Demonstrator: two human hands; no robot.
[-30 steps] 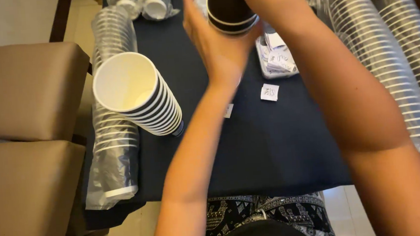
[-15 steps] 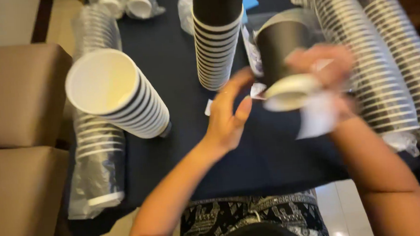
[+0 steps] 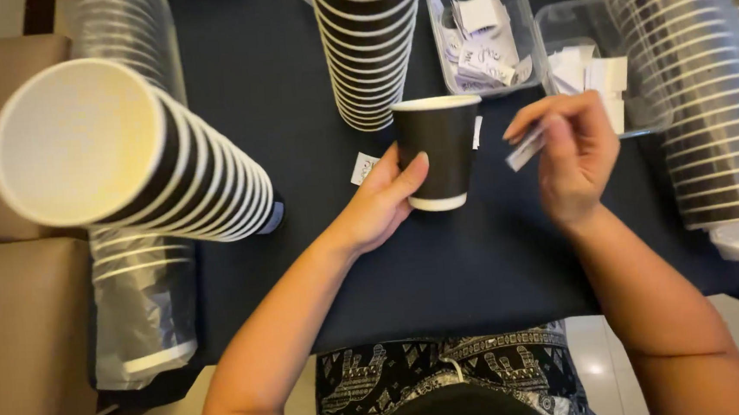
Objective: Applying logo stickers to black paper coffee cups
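At 9 o'clock of the view a leaning stack of black ribbed paper cups with white rims and white insides is seen mouth-on, with a clear plastic sleeve of further cups lying beneath it on the dark blue tablecloth. At centre, a single black paper cup with a white rim and base is gripped upright by the left hand, fingers wrapped behind and thumb pressed on the near wall; the cup is held just above the cloth. At 12 o'clock of that cup an upright stack of black paper cups is recorded, with a small white paper slip lying on the cloth just beside the left thumb. At 3 o'clock of the cup the right hand is raised, its fingertips pinched together on a small white sticker strip. Behind it, at 1 o'clock, two clear plastic tubs of white paper slips are noted, and at the far right sleeved rows of black cups.
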